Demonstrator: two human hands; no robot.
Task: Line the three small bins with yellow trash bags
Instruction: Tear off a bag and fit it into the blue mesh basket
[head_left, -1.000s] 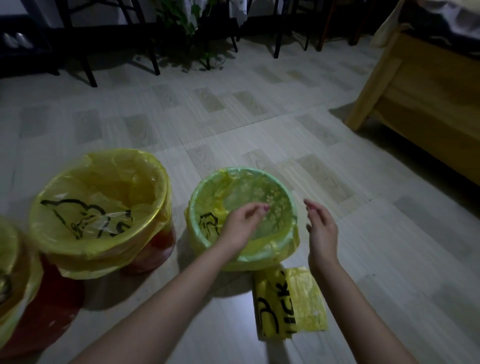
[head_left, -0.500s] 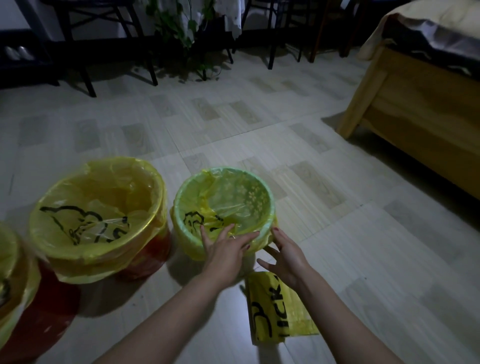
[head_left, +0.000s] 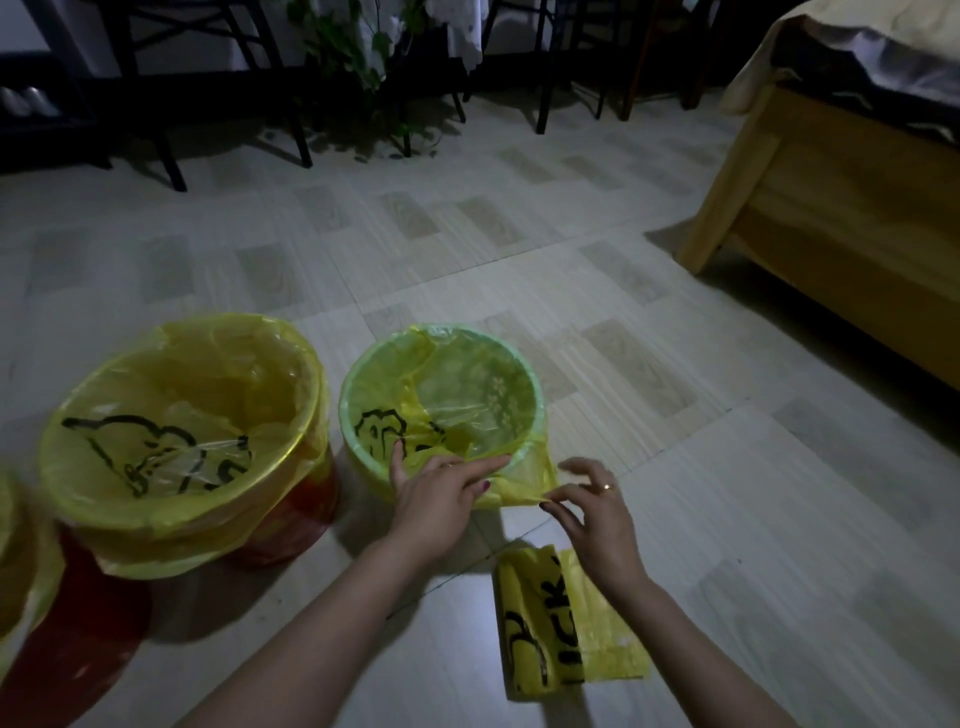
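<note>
At the far left edge I see a sliver of a lined red bin (head_left: 21, 597), then a second red bin (head_left: 291, 525) whose yellow bag (head_left: 176, 431) is folded over the rim. Next stands the green bin (head_left: 441, 410) on the floor (head_left: 727, 519). My left hand (head_left: 441, 493) lies flat, fingers straight, on its near rim; my right hand (head_left: 592, 514) pinches the bag's slack (head_left: 519, 488) outside that rim. Folded spare bags (head_left: 561, 629) lie below it.

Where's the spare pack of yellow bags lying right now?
The folded bag pack lies on the floor near the bottom of the head view, under the right hand, just in front of the green bin.
</note>
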